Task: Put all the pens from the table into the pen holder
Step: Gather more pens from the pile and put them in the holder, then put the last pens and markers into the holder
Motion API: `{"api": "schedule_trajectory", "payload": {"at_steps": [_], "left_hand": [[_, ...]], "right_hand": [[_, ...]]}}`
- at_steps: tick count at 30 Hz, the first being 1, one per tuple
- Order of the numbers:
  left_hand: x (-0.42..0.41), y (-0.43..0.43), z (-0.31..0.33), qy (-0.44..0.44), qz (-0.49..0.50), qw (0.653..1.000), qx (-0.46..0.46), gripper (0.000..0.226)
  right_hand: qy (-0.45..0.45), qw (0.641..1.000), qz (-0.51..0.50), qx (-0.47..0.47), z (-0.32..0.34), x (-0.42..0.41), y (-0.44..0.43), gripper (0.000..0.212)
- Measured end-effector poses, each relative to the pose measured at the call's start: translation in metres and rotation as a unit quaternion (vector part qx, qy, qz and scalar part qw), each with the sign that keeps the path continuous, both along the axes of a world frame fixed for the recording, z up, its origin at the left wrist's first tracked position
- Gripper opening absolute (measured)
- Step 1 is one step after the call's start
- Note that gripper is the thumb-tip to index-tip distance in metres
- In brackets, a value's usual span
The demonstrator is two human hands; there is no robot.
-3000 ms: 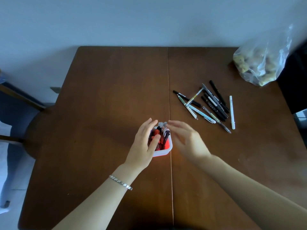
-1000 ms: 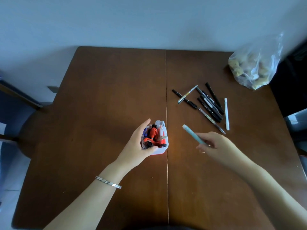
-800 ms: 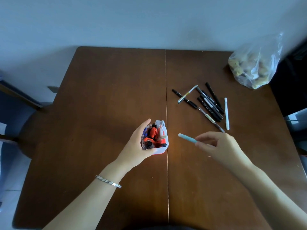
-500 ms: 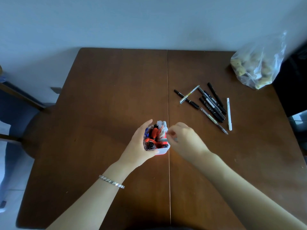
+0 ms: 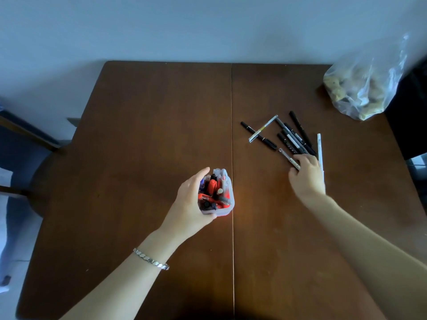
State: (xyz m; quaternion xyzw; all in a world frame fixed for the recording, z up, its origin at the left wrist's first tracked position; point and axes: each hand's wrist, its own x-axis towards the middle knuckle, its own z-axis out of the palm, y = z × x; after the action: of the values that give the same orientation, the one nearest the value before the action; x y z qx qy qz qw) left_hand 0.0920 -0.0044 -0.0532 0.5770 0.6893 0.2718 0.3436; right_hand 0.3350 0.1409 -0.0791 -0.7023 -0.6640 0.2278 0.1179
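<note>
So at this point my left hand (image 5: 193, 202) was wrapped around the pen holder (image 5: 217, 195), fingers curled on its left side and thumb under the near edge, keeping it upright on the table (image 5: 143, 135) just left of the centre seam. The holder was already pretty stuffed, with red, black and a few clear ones sticking up, so I'd say a good chunk of the job was done.

Over to the right, the leftover pens (image 5: 286, 137) were lying in a loose pile: a black one crossed by a silvery one on the left, then a few black ones side by side. My right hand (image 5: 306, 176) was down at the near end of that pile, fingers loosely bent and resting on the clear pen (image 5: 288, 158), with the white pen (image 5: 320, 148) just beside my knuckles. Honestly can't tell if I'd actually pinched anything yet. Roughly eight left to move, I reckon.

Far right corner, a plastic bag (image 5: 362, 84), not part of this.
</note>
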Motion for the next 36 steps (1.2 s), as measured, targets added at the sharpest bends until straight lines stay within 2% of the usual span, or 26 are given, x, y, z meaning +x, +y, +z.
{"api": "schedule_trajectory", "payload": {"at_steps": [5, 10, 14, 16, 17, 20, 22, 24, 27, 29, 31, 32, 33, 35, 36], "left_hand": [[0.002, 0.004, 0.003, -0.007, 0.012, 0.999, -0.032, 0.089], [0.003, 0.004, 0.001, -0.006, 0.019, 0.999, -0.037, 0.087], [0.003, 0.003, -0.001, -0.012, 0.029, 0.999, -0.025, 0.085], [0.002, 0.002, 0.000, -0.021, 0.018, 0.999, -0.021, 0.086], [0.001, 0.002, 0.002, -0.026, 0.005, 0.999, -0.026, 0.088], [0.001, 0.001, 0.013, -0.006, -0.011, 1.000, -0.016, 0.091], [0.002, 0.004, 0.024, 0.074, -0.015, 0.993, 0.089, 0.084], [0.008, 0.007, 0.037, 0.117, -0.076, 0.972, 0.190, 0.071], [0.027, 0.010, 0.052, 0.151, -0.181, 0.941, 0.241, 0.056], [0.034, 0.010, 0.052, 0.174, -0.184, 0.936, 0.244, 0.047], [0.030, 0.007, 0.051, 0.184, -0.157, 0.938, 0.247, 0.041], [0.025, 0.004, 0.051, 0.167, -0.133, 0.945, 0.248, 0.035], [0.020, 0.001, 0.054, 0.109, -0.095, 0.964, 0.223, 0.027], [0.015, -0.004, 0.060, -0.066, 0.005, 0.986, 0.156, 0.018], [0.011, -0.006, 0.060, -0.151, 0.063, 0.976, 0.143, 0.014]], "right_hand": [[-0.178, 0.977, 0.072, -0.095, -0.022, 0.017, 0.035, 0.044], [-0.213, 0.971, 0.074, -0.075, -0.030, 0.002, 0.026, 0.036], [-0.060, 0.991, -0.011, -0.122, -0.032, 0.001, 0.001, 0.047], [0.003, 0.986, -0.045, -0.160, -0.017, 0.008, -0.014, 0.036], [0.080, 0.982, -0.067, -0.155, -0.005, 0.010, -0.020, 0.026], [0.159, 0.973, 0.026, -0.168, 0.044, 0.013, -0.045, 0.011], [0.210, 0.953, 0.101, -0.192, 0.077, 0.013, -0.060, 0.013], [0.225, 0.933, 0.166, -0.228, 0.111, 0.003, -0.075, 0.014], [0.220, 0.925, 0.213, -0.224, 0.140, -0.016, -0.091, 0.013], [0.211, 0.930, 0.229, -0.196, 0.149, -0.031, -0.097, 0.012], [0.216, 0.940, 0.200, -0.173, 0.150, -0.039, -0.097, 0.010], [0.222, 0.947, 0.163, -0.165, 0.148, -0.039, -0.094, 0.016], [0.229, 0.951, 0.122, -0.170, 0.145, -0.038, -0.090, 0.023], [0.242, 0.942, 0.047, -0.227, 0.137, -0.034, -0.081, 0.029], [0.244, 0.935, 0.024, -0.257, 0.131, -0.033, -0.080, 0.031]]}}
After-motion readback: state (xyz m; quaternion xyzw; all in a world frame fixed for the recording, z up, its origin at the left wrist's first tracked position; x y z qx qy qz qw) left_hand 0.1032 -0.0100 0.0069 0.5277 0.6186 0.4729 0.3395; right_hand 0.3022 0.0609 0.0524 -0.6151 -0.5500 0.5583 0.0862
